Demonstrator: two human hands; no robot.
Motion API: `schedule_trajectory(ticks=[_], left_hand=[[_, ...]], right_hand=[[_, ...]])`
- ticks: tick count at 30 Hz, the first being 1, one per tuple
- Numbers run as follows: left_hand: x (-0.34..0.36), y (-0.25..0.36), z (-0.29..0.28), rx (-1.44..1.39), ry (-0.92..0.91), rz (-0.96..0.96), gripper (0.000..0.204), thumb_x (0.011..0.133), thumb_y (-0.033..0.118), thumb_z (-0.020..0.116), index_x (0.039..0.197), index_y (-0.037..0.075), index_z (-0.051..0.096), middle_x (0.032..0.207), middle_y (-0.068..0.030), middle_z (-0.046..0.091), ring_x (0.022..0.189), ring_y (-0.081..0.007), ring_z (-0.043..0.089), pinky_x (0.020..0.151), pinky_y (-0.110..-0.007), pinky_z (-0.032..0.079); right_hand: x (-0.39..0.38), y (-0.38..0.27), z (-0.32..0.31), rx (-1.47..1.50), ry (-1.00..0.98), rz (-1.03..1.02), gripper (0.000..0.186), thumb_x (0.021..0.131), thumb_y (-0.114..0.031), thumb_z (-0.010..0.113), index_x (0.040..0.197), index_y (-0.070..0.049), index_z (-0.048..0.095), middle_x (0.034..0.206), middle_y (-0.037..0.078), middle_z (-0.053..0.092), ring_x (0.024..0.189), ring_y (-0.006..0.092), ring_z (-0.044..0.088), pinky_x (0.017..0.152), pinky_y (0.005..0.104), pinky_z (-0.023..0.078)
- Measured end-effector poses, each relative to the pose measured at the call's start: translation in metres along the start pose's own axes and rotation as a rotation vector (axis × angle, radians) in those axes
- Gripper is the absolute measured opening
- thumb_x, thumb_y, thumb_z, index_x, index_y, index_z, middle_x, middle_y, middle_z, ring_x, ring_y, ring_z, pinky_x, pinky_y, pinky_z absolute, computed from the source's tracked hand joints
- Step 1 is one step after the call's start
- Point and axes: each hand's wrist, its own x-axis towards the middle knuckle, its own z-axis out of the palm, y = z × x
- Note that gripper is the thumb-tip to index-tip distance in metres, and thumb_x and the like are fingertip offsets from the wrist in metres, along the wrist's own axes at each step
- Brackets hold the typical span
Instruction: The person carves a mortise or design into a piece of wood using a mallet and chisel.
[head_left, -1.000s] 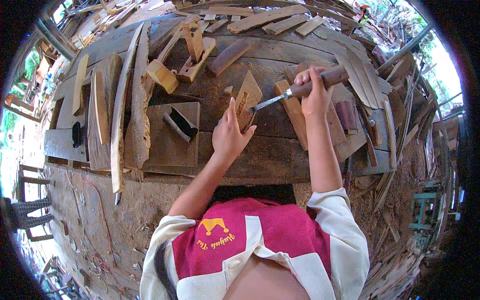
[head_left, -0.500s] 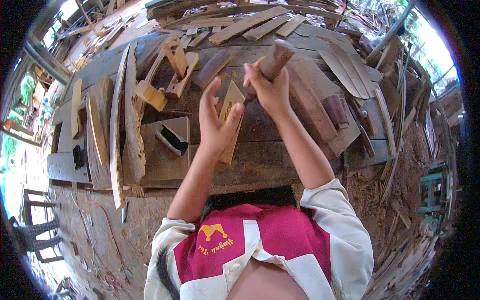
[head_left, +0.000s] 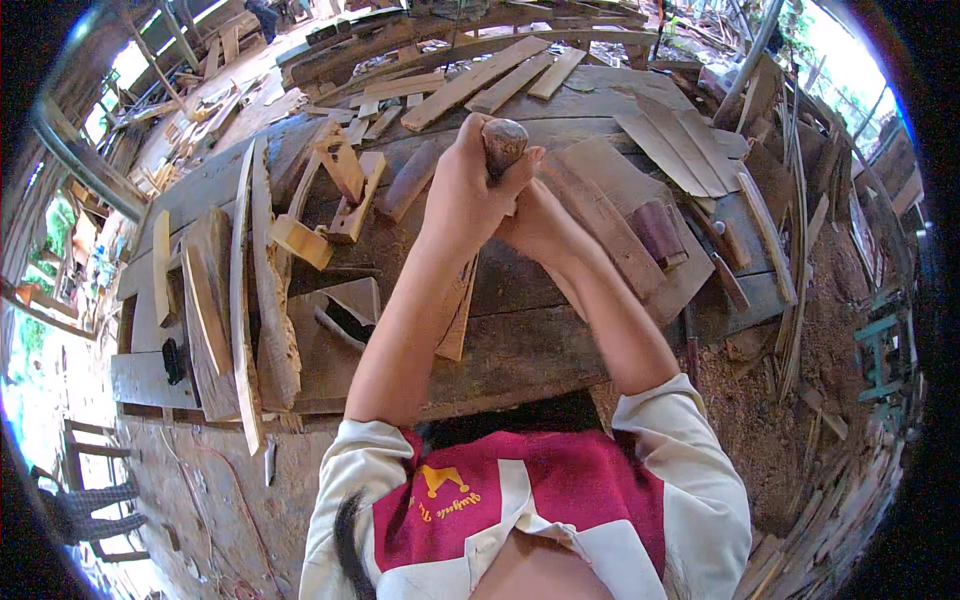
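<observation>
Over the workbench (head_left: 535, 345) — a handle (head_left: 506, 142) sits ringed by fingers (head_left: 470, 137).

Left grip (head_left: 462, 185) wraps the handle (head_left: 506, 143), leaving little but its butt end in sight. Right grip (head_left: 528, 225) mostly behind the left; lie of its fingers unclear. Tool's lower end hidden; contact with the block (head_left: 458, 328) cannot be told. Block's upper part covered by left forearm and wrist. Curved piece (head_left: 346, 323): right end behind same forearm. Black item (head_left: 173, 361), surface's left edge, too small to identify. Shirt (head_left: 590, 475) cut by lower edge.
</observation>
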Motion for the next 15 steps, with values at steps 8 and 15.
schedule_trajectory(ticks=[8,15], left_hand=[[0.010,-0.020,-0.015,-0.299,0.049,-0.035,0.028,0.082,0.021,0.065,0.087,0.002,0.045,0.067,-0.0050,0.054,0.059,-0.0104,0.051,0.055,-0.027,0.044],[0.010,-0.027,-0.020,-0.334,0.080,-0.023,0.025,0.083,0.018,0.064,0.092,0.002,0.047,0.069,-0.0042,0.054,0.054,-0.0110,0.054,0.050,-0.025,0.047]], right_hand=[[-0.076,0.056,-0.064,-0.205,-0.137,0.470,0.055,0.072,-0.036,0.072,0.107,0.002,0.056,0.109,0.016,0.056,0.105,0.0254,0.052,0.091,0.0363,0.040],[-0.144,0.069,-0.040,-0.792,0.030,0.625,0.068,0.067,-0.041,0.074,0.112,0.005,0.051,0.117,0.020,0.051,0.109,0.0343,0.048,0.091,0.0404,0.041]])
